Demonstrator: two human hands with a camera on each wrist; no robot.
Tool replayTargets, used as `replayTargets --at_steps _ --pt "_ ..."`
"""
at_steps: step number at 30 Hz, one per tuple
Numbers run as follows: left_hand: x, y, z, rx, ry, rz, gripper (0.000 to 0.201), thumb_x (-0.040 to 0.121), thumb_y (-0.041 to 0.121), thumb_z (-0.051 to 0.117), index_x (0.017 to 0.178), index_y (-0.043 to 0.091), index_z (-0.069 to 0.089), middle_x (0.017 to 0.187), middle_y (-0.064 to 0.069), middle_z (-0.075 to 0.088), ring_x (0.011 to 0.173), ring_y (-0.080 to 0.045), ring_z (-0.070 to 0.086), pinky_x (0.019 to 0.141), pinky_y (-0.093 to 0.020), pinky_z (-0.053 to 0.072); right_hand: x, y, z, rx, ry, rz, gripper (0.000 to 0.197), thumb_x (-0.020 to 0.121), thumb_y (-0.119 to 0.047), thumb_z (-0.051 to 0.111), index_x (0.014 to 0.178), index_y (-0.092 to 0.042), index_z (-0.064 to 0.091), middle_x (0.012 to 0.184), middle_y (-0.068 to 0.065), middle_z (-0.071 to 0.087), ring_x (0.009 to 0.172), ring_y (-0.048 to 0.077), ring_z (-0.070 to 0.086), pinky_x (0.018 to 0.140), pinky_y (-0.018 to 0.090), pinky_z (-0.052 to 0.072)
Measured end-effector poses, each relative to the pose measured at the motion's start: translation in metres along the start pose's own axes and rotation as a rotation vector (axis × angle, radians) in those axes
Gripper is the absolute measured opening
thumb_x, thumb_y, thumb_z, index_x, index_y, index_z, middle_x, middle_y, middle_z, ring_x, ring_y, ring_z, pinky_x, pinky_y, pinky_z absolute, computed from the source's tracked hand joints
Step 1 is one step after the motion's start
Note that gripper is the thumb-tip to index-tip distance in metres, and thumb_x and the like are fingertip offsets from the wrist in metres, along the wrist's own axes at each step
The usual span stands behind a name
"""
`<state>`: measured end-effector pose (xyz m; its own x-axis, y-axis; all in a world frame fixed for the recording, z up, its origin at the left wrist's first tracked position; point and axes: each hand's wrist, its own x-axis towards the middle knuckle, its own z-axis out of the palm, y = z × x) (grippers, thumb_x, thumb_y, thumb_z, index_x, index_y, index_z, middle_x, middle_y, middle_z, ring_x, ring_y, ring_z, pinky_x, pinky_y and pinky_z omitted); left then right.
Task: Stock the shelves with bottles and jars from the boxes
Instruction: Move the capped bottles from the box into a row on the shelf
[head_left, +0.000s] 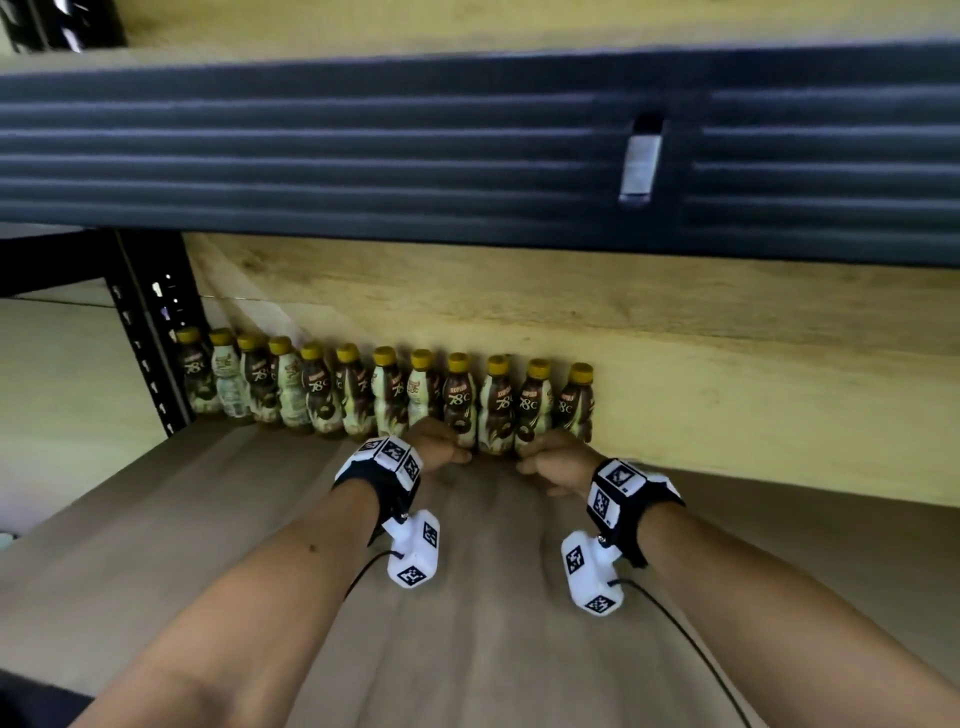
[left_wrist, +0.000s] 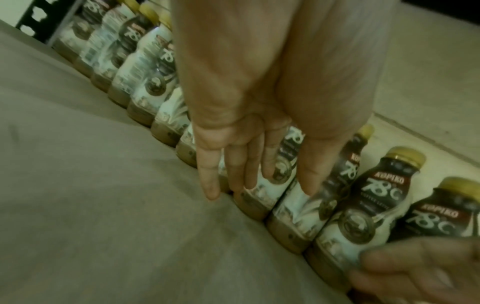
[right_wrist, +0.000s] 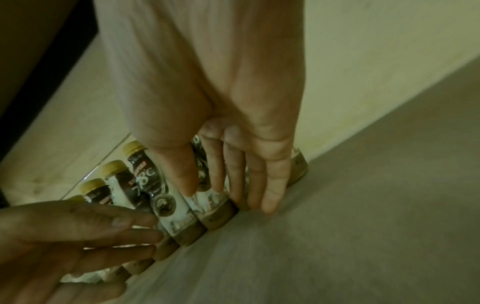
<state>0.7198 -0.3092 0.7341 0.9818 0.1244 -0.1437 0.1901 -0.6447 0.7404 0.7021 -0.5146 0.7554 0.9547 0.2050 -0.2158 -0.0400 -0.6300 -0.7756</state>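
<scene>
A row of brown-and-white coffee bottles (head_left: 384, 395) with yellow caps stands along the back of the wooden shelf board (head_left: 467, 597). My left hand (head_left: 441, 447) reaches the row right of its middle. Its straight fingers (left_wrist: 249, 181) lie against the fronts of the bottles (left_wrist: 363, 205). My right hand (head_left: 550, 460) is beside it near the row's right end, and its fingers (right_wrist: 270, 195) are also straight, touching the lower parts of the bottles (right_wrist: 166, 197). Neither hand grips a bottle. The bottles stand upright and close together.
A dark ribbed shelf beam (head_left: 363, 156) hangs overhead, close above the bottles. A black perforated upright (head_left: 150, 332) stands at the row's left end. The pale back wall (head_left: 727, 364) runs on to the right of the last bottle. Bare board lies in front of the row.
</scene>
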Motion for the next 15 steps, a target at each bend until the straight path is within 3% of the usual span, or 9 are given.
replayTargets --at_steps 2,5,9,12,15 --pt "-0.011 -0.001 -0.018 0.003 0.034 0.019 0.04 0.083 0.022 0.073 0.119 0.005 0.066 0.128 -0.014 0.058 0.117 -0.031 0.056 0.099 -0.04 0.049 -0.011 -0.007 -0.004 -0.088 0.017 -0.02 0.027 0.092 -0.017 0.062 0.116 -0.008 0.065 0.124 0.009 0.058 0.113 0.026 0.056 0.093 0.043 0.054" --pt "-0.027 -0.008 -0.048 0.05 0.06 0.017 0.047 0.084 0.03 0.072 0.126 0.011 0.062 0.139 -0.008 0.049 0.126 -0.028 0.049 0.104 -0.037 0.044 -0.026 -0.024 -0.003 -0.205 0.055 -0.08 0.023 0.093 -0.018 0.061 0.113 -0.008 0.067 0.117 0.007 0.058 0.11 0.024 0.057 0.089 0.041 0.056" --pt "-0.044 -0.032 -0.085 0.094 0.094 0.009 0.039 0.092 0.025 0.064 0.123 0.003 0.06 0.128 -0.011 0.056 0.119 -0.03 0.053 0.097 -0.034 0.048 -0.038 -0.05 0.024 -0.274 0.073 -0.175 0.02 0.091 -0.016 0.062 0.106 -0.006 0.071 0.109 0.008 0.064 0.103 0.025 0.061 0.08 0.038 0.057" --pt "-0.045 -0.059 -0.106 0.135 0.139 -0.037 0.036 0.095 0.021 0.055 0.127 0.004 0.055 0.134 -0.013 0.053 0.123 -0.03 0.051 0.101 -0.034 0.044 -0.03 -0.065 0.056 -0.347 0.035 -0.22 0.019 0.09 -0.019 0.066 0.104 -0.008 0.072 0.105 0.005 0.066 0.092 0.018 0.061 0.073 0.032 0.055" --pt "-0.036 -0.084 -0.12 0.101 0.165 -0.096 0.056 0.085 0.036 0.061 0.135 0.015 0.05 0.136 -0.012 0.053 0.118 -0.033 0.055 0.1 -0.042 0.047 -0.009 -0.077 0.086 -0.425 -0.021 -0.257 0.024 0.09 -0.021 0.066 0.112 -0.01 0.07 0.115 0.001 0.064 0.106 0.015 0.058 0.086 0.024 0.045"
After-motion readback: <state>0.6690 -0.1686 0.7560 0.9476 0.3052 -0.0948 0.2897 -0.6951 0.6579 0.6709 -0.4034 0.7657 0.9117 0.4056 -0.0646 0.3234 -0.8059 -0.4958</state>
